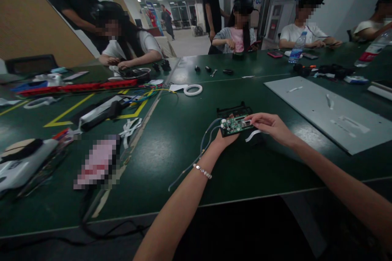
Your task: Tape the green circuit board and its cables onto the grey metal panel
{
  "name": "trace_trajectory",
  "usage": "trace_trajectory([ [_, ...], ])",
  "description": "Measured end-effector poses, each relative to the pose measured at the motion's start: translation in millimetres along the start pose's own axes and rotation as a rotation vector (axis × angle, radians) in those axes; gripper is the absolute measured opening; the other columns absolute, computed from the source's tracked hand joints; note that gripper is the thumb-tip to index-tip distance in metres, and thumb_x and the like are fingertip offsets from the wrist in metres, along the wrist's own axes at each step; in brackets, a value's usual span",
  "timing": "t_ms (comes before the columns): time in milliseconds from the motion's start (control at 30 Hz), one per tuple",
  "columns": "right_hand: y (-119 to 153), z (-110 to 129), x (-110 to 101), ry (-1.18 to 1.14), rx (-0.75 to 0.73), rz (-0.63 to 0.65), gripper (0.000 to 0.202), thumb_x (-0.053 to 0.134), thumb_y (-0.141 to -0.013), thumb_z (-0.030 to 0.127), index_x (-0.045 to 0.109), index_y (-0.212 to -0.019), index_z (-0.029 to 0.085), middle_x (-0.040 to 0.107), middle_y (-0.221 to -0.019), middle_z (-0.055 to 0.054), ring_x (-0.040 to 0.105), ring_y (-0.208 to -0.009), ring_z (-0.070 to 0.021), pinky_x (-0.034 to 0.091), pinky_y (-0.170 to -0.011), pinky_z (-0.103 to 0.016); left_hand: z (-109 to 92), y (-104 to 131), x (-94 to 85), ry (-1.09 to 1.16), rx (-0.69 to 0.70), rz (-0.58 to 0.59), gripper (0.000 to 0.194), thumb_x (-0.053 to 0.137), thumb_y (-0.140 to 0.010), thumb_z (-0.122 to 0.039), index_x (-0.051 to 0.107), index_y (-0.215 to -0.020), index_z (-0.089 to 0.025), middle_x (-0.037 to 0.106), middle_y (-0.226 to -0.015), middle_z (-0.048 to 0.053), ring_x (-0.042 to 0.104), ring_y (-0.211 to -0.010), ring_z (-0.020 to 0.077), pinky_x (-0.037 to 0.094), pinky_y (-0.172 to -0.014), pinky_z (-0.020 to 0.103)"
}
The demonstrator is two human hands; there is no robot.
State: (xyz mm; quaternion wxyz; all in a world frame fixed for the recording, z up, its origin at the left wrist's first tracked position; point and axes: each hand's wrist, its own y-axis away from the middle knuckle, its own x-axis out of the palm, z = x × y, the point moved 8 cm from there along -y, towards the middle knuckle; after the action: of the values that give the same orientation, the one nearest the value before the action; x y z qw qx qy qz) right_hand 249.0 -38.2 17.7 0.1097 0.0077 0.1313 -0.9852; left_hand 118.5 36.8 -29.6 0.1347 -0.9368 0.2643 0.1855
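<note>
A green circuit board (234,125) in a dark frame rests in my left hand (226,138), which holds it from below; most of those fingers are hidden under it. The fingertips of my right hand (269,125) are pinched together at the board's right end; whatever is between them is too small to tell. Behind the board lies a black plastic frame (234,109). A thin grey cable (203,147) hangs from the board's left side down toward the table. Just below my right fingers is a white strip (252,135).
On the green table (171,130), a grey panel (330,110) lies at right and a tape roll (192,90) stands ahead. Cables, a pouch-like item (98,161) and tools lie left. Bottles (297,47) and several people are across the table.
</note>
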Motion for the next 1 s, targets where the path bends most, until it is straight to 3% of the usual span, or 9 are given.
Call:
trace_trajectory([
  [100,1,2,-10,-0.006,-0.056,-0.092,0.012,0.065,-0.081,0.027,0.068,-0.092,0.024,0.063,-0.119,-0.003,0.059,-0.107,-0.0165,0.046,-0.092,-0.034,-5,3,-14.9,0.082,-0.02,-0.083,0.043,0.065,-0.076,-0.015,0.057,-0.118,-0.014,0.059,-0.126,0.013,0.052,-0.123,0.0244,0.033,-0.111,0.042],
  [167,2,5,-17,-0.008,-0.088,-0.153,0.01,0.064,-0.082,0.028,0.067,-0.09,0.024,0.064,-0.117,-0.003,0.059,-0.108,-0.0175,0.045,-0.094,-0.035,-13,4,-18.2,0.199,-0.05,-0.038,0.048,0.068,-0.072,-0.013,0.056,-0.119,-0.011,0.059,-0.126,0.016,0.052,-0.123,0.0258,0.031,-0.112,0.044],
  [333,2,8,-25,0.025,-0.107,-0.168,0.008,0.062,-0.084,0.027,0.067,-0.089,0.023,0.063,-0.117,-0.003,0.058,-0.11,-0.0181,0.046,-0.095,-0.037,-45,20,7.3,0.708,-0.136,0.539,0.066,0.076,-0.065,-0.011,0.052,-0.127,-0.014,0.058,-0.128,0.017,0.053,-0.123,0.0286,0.031,-0.11,0.05],
  [400,2,9,-22,0.067,-0.116,-0.124,0.007,0.063,-0.083,0.026,0.067,-0.088,0.023,0.063,-0.117,-0.002,0.058,-0.111,-0.0177,0.047,-0.095,-0.036,-52,26,8.0,0.876,-0.153,0.624,0.072,0.079,-0.062,-0.013,0.05,-0.128,-0.015,0.055,-0.132,0.018,0.051,-0.125,0.0316,0.033,-0.108,0.053],
  [467,3,10,-17,0.105,-0.129,-0.079,0.007,0.063,-0.083,0.025,0.067,-0.089,0.023,0.062,-0.118,-0.002,0.057,-0.112,-0.0176,0.046,-0.097,-0.036,-50,23,2.6,0.992,-0.164,0.541,0.069,0.08,-0.063,-0.021,0.052,-0.125,-0.017,0.054,-0.134,0.016,0.051,-0.124,0.0328,0.036,-0.106,0.054],
  [567,4,12,-11,0.104,-0.147,-0.057,0.016,0.064,-0.082,0.023,0.065,-0.097,0.025,0.06,-0.121,-0.002,0.055,-0.116,-0.018,0.045,-0.1,-0.037,-34,13,-5.8,1.007,-0.254,0.265,0.049,0.072,-0.076,-0.034,0.056,-0.12,-0.019,0.057,-0.13,0.013,0.054,-0.12,0.0298,0.044,-0.1,0.053],
  [733,4,12,-15,0.146,-0.129,-0.067,0.026,0.062,-0.082,0.026,0.062,-0.108,0.026,0.055,-0.131,-0.003,0.057,-0.115,-0.0197,0.047,-0.098,-0.039,-22,4,-8.3,0.846,-0.364,0.039,0.034,0.07,-0.078,-0.029,0.063,-0.109,-0.017,0.065,-0.116,0.011,0.061,-0.108,0.025,0.054,-0.09,0.045],
  [833,3,8,-59,0.372,-0.112,-0.264,0.034,0.057,-0.086,0.03,0.058,-0.119,0.026,0.058,-0.126,-0.005,0.06,-0.11,-0.0199,0.048,-0.094,-0.039,-19,3,-10.5,0.832,-0.364,-0.002,0.031,0.07,-0.078,-0.03,0.065,-0.105,-0.016,0.066,-0.111,0.01,0.063,-0.103,0.0223,0.056,-0.086,0.04],
  [1000,9,-10,-177,1.159,0.122,-0.575,0.047,0.06,-0.082,0.026,0.055,-0.128,0.017,0.056,-0.128,-0.014,0.054,-0.114,-0.0223,0.039,-0.096,-0.035,-9,4,-12.7,0.786,-0.394,-0.029,0.033,0.072,-0.075,-0.031,0.066,-0.103,-0.016,0.066,-0.112,0.011,0.063,-0.1,0.0224,0.057,-0.082,0.038],
])
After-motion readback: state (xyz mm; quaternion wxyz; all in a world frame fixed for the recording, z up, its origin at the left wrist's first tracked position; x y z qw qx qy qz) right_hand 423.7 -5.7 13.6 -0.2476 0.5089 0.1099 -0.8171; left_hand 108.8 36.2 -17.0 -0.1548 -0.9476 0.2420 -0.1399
